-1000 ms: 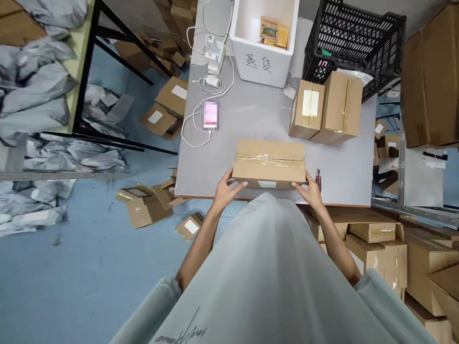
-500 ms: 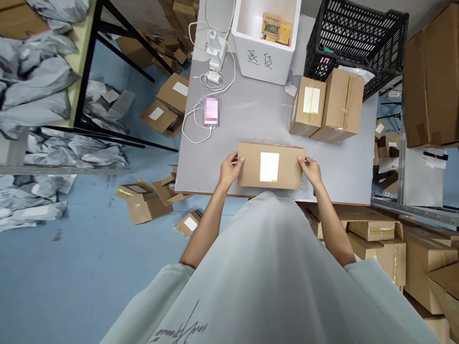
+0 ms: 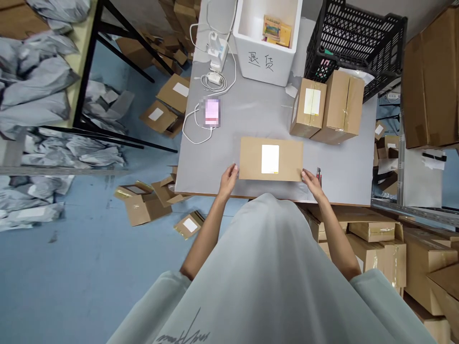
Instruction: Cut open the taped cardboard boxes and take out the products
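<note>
A sealed-looking cardboard carton [image 3: 251,159] is lying on the grey-topped table [image 3: 229,112], near its front edge, with a white shipping label [image 3: 270,159] facing up. The left hand [image 3: 227,180] is hovering just beside the carton's left end, its fingers loosely curled and gripping nothing. The right hand [image 3: 313,184] is reaching the carton's lower right corner with its fingertips; whether it is gripping, I cannot tell. A utility knife [image 3: 319,175] is lying just beyond that hand. Farther back on the right, a labelled carton [image 3: 304,122] and a larger taped carton [image 3: 336,102] are standing side by side in front of a black plastic crate [image 3: 339,29]. On the left, a blurred phone [image 3: 212,112] is charging on a white cable [image 3: 194,142]. Behind, a white foam box [image 3: 263,76] is holding yellow packets [image 3: 278,32].
</note>
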### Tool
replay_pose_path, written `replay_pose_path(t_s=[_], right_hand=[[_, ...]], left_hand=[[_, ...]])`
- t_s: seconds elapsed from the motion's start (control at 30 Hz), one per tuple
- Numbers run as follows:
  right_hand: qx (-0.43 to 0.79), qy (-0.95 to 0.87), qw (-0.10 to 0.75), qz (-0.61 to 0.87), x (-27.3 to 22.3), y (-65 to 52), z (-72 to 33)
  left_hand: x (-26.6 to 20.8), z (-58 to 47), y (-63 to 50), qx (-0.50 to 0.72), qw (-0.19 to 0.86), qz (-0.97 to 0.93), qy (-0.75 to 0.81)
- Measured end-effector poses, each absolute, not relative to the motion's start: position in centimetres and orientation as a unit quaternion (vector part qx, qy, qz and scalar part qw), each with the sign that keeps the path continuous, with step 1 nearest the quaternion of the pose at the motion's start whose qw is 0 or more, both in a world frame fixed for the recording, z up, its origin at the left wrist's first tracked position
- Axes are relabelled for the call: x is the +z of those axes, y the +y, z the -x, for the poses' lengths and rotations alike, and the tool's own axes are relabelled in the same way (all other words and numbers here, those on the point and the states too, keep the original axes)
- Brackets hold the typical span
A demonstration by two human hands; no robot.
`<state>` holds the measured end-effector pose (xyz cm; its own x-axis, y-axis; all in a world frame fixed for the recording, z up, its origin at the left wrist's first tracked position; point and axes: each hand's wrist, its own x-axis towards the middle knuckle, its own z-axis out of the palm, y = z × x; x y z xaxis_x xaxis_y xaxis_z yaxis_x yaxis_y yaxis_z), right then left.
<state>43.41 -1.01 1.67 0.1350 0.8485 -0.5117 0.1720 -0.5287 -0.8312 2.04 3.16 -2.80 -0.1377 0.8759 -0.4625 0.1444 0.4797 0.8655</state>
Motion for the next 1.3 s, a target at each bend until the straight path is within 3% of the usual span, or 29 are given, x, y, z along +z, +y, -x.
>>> replay_pose_path(t_s=[0.2,0.57,0.8,0.93,1.3], right_hand=[[0.576,-0.384,0.299,0.657,0.6,-4.2,-41.0],[0.414,-0.46,0.348,0.704,3.7,-1.3,-41.0],[0.332,-0.514,0.292,0.735,6.2,0.5,-40.5],[0.346,-0.507,0.266,0.743,5.5,0.2,-40.5],[0.406,-0.425,0.315,0.745,3.2,-1.6,-41.1]], left_hand=[[-2.0,-3.6,-0.8,0.326,0.612,-0.345,0.632],[0.2,-2.2,2.3,0.389,0.483,-0.462,0.634],[2.4,-2.1,3.8,0.37,0.414,-0.477,0.681],[1.9,-2.2,3.2,0.355,0.426,-0.461,0.693],[0.2,-1.1,1.8,0.368,0.487,-0.403,0.682]])
